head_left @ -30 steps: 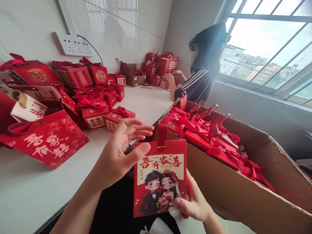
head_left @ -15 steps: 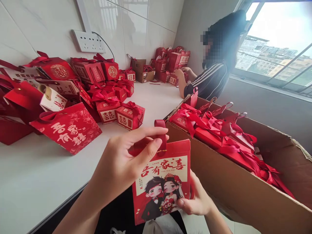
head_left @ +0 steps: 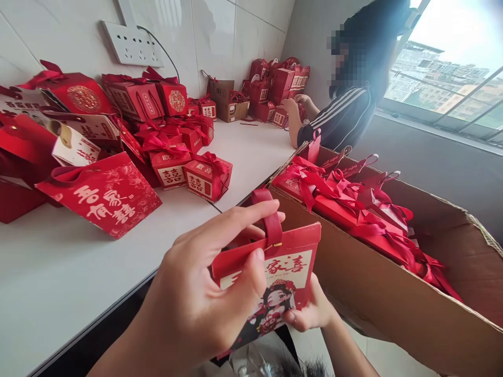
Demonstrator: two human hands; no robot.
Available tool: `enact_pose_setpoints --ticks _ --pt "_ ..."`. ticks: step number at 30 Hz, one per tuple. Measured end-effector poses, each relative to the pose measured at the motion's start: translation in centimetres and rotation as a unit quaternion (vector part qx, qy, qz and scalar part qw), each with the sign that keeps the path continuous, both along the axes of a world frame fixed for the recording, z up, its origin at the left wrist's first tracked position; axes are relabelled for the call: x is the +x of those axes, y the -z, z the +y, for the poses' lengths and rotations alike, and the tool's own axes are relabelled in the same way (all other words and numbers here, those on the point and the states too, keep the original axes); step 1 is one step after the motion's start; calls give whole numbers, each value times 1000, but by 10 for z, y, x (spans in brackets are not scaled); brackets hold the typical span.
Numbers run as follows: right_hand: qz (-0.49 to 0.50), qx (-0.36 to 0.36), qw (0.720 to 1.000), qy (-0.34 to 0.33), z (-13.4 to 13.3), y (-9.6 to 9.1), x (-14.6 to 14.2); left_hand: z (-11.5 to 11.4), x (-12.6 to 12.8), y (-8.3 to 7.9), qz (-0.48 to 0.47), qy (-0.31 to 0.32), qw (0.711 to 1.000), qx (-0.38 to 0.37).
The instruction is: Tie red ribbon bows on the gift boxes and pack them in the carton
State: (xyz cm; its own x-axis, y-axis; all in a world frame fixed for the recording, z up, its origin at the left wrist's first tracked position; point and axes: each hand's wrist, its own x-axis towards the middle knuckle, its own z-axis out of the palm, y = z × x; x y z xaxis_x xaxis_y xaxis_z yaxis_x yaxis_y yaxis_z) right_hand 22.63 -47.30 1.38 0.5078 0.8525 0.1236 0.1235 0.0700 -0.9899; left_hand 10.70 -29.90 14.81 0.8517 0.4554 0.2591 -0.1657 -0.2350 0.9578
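A red gift box [head_left: 301,248] with a cartoon couple on its front and a dark red ribbon handle on top is held between my hands, above the front edge of the table. My left hand [head_left: 212,283] grips its upper left part, the thumb on the front face and the other fingers behind, close to the ribbon loop. Around the lower right side of the box my right hand [head_left: 312,309] is closed, with its thumb on the front; its other fingers are hidden behind. My left hand covers part of the printed front.
Many red gift boxes [head_left: 106,201] stand on the white table [head_left: 168,246] to the left. At right, a large cardboard box [head_left: 353,283] holds ribboned red boxes [head_left: 338,209]. A co-worker [head_left: 346,115] handles boxes at the far end. A power strip [head_left: 133,44] is on the wall.
My left hand has moved from the ribbon handle down onto the box's upper left part. The box has turned and shifted slightly right. The view has moved a little.
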Motion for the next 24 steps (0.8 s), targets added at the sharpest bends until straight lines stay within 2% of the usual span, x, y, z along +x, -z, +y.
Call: enact_pose_setpoints --ticks 3,7,11,13,16,18,24 --pt "-35 31 999 -24 3 -3 1 3 1 0 -2 5 1000 22" --pt "-33 41 998 -32 5 -4 1 3 1 -1 -8 -2 1000 -7" --pt "-1 51 997 -55 7 -3 -1 -2 -1 -1 -11 12 1000 1" --pt "26 49 996 -68 8 -2 -1 -8 -2 1 -22 -2 1000 0" --pt "69 35 994 -74 11 1 -1 -19 -2 3 -39 -35 998 -36" --pt "83 27 993 -75 12 2 -1 -23 -2 4 -37 -32 998 -49" --pt "118 45 989 -72 11 1 -2 -21 -3 5 -27 2 1000 7"
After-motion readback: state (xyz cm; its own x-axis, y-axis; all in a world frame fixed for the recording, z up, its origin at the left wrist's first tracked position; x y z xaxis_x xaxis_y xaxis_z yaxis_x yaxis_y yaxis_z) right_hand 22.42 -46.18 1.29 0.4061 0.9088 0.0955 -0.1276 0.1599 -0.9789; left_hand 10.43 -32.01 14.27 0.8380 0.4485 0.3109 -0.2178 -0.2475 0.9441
